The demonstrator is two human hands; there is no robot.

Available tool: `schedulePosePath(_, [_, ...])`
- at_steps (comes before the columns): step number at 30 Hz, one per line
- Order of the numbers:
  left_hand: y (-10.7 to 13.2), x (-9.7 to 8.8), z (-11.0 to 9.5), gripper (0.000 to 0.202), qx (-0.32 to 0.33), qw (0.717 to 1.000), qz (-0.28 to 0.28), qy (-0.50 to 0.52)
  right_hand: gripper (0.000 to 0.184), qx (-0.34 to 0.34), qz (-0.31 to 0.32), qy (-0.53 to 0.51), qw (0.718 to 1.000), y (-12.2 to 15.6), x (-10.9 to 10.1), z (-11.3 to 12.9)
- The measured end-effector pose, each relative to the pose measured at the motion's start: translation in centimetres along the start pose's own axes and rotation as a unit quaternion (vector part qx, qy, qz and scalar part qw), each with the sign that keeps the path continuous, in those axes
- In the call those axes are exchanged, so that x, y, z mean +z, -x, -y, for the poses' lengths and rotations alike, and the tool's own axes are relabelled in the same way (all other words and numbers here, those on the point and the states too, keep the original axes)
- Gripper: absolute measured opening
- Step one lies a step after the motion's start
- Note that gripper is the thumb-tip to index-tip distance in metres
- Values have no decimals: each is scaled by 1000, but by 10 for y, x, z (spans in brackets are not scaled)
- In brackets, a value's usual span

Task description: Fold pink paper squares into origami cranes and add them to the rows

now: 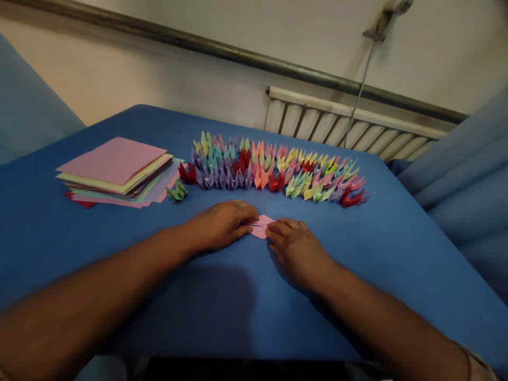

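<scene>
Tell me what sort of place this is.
Probably an indoor room set up for origami, perhaps institutional: a blue-covered table bears a stack of coloured paper and rows of folded paper pieces, with a radiator and a metal rail on the wall behind.

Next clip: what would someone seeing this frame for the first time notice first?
The long bank of folded paper figures in many colours, ranked in rows across the far middle of the blue table, draws the eye first. Left of it lies a stack of coloured sheets, pink on top. Nearer the camera, the left hand and right hand meet on a small pink paper piece lying on the table.
</scene>
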State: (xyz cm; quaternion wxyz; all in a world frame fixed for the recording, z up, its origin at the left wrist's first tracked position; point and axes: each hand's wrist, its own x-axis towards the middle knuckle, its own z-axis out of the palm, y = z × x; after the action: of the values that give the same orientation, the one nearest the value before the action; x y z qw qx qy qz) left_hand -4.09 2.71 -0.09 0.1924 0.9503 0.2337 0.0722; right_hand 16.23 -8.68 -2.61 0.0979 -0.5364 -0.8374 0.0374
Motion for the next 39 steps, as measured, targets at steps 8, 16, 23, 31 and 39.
schedulePosePath(8, [2,-9,5,27,-82,994,18,-74,31,18,0,-12,1000,0,-1,-2])
schedulePosePath(16, [8,-29,12,19,-110,987,82,-78,33,6,-4,-15,1000,0,3,-5])
schedulePosePath(23, [5,-23,11,13,-107,991,66,-38,32,10,-1,-16,1000,0,1,-3])
schedulePosePath(31, [5,-17,4,12,-115,989,44,-78,30,7,-2,-32,999,-3,0,-4])
schedulePosePath(39, [3,-20,-6,13,-127,984,59,-110,44,30,-4,-7,1000,-7,3,-1])
